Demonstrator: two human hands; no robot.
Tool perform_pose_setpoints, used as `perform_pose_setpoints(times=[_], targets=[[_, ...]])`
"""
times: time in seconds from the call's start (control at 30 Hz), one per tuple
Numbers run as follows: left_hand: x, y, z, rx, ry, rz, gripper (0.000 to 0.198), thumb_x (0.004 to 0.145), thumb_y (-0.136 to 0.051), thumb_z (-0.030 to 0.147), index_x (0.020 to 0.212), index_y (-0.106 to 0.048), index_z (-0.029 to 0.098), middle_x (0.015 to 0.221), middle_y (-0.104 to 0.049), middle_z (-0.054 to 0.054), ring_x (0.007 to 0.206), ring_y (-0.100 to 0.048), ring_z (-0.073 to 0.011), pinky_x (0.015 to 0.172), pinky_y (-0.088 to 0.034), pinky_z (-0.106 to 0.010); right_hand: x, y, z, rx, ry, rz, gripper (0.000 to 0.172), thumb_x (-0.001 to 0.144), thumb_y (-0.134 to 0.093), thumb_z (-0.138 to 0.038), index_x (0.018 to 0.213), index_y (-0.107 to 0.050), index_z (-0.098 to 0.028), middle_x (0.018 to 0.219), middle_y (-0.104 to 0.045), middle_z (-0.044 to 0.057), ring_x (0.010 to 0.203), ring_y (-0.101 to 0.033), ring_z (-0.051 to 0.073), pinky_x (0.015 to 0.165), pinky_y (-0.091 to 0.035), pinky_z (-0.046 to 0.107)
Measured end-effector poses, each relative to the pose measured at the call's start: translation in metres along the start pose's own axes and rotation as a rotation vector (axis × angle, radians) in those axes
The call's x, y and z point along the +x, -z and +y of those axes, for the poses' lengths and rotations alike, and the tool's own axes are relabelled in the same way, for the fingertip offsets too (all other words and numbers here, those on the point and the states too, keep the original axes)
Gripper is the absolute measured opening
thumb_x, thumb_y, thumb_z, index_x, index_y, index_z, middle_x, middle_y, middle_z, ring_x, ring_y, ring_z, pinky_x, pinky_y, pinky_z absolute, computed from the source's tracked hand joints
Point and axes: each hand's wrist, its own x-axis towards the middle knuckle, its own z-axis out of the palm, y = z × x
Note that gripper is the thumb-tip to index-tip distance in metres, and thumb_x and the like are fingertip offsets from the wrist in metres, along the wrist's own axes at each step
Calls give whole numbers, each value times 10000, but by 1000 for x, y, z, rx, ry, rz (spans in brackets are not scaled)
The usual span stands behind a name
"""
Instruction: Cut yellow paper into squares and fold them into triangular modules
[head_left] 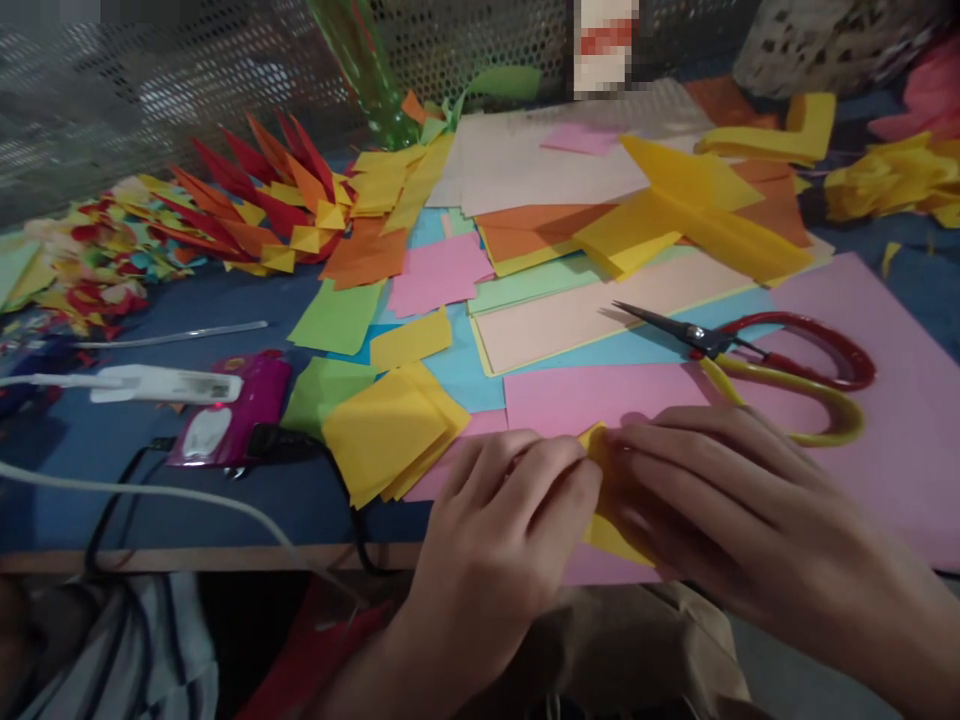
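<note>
The left hand (pixel 510 500) and the right hand (pixel 712 500) meet over a small yellow paper (pixel 611 535), which lies on a pink sheet (pixel 600 395) near the front edge of the blue surface (pixel 67 450). Both hands press on the paper with their fingers flat. The grip of each hand is not clenched; the fingertips pin the paper from above, so most of it is hidden under them.

It seems a fold is in work. To do it well, the person should keep one hand still as an anchor, line up the edges first, and then slide a fingertip along the crease with steady pressure.

A stack of yellow squares (pixel 386 430) lies just beside the left hand. The scissors (pixel 757 360), with red and yellow handles, rest behind the right hand, apart from it.
</note>
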Motion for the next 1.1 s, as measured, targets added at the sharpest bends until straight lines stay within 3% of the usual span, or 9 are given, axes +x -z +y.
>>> perform_pose_setpoints(times=[0.3,0.53,0.63,0.7,0.8,0.93,1.0,1.1], targets=[[-11,4,-7,-15,-2,-54,291,1120,-615,126,1376,-748,161,1343,-805,-14,1224,-650,-215,1106,-500,-388,1,0,2,-40,43,-89,320,1040,-675,-130,1355,-733,-146,1618,-650,76,1380,-627,350,1217,-489,586],[-13,9,-13,-21,-17,-118,279,1121,-645,203,1374,-761,200,1371,-813,46,1280,-615,-244,1129,-477,-407,7,1,3,-16,60,-74,143,1049,-636,-160,1167,-717,-167,1403,-764,90,1316,-625,347,1281,-360,649],[-16,12,-12,-49,74,-77,277,1093,-705,249,1360,-770,275,1399,-804,125,1322,-592,-253,1137,-452,-440,8,3,2,-4,24,-70,161,1052,-637,-182,1191,-715,-189,1330,-786,70,1304,-621,347,1192,-433,613],[-20,12,-9,-47,141,-27,291,1069,-730,227,1346,-776,302,1382,-810,146,1244,-609,-241,1101,-460,-444,7,4,2,5,6,-77,180,1049,-641,-180,1215,-708,-201,1336,-784,59,1309,-612,352,1172,-447,611],[-27,11,-4,-1,188,45,283,1041,-757,210,1318,-781,261,1327,-836,82,1107,-614,-239,1036,-493,-440,4,4,5,24,3,-75,182,1047,-646,-187,1223,-692,-202,1382,-768,55,1293,-601,340,1170,-461,602],[-29,11,3,72,54,81,384,1021,-815,291,1383,-733,192,1361,-811,-38,1208,-628,-264,1123,-484,-452,4,4,6,25,28,-53,259,1038,-608,-194,1280,-698,-168,1459,-736,90,1256,-601,356,1109,-494,605],[-26,11,6,74,-50,26,402,1040,-803,334,1408,-715,201,1379,-803,-25,1229,-639,-254,1092,-484,-440,3,5,4,-14,24,-28,332,1025,-601,-192,1342,-696,-160,1446,-745,104,1228,-617,367,1085,-503,618],[-19,9,6,105,-113,-14,288,1069,-753,257,1347,-732,188,1301,-827,1,1169,-676,-239,999,-483,-438,2,8,2,-67,8,12,377,1012,-615,-207,1379,-696,-182,1393,-764,109,1174,-637,371,1033,-528,611]])
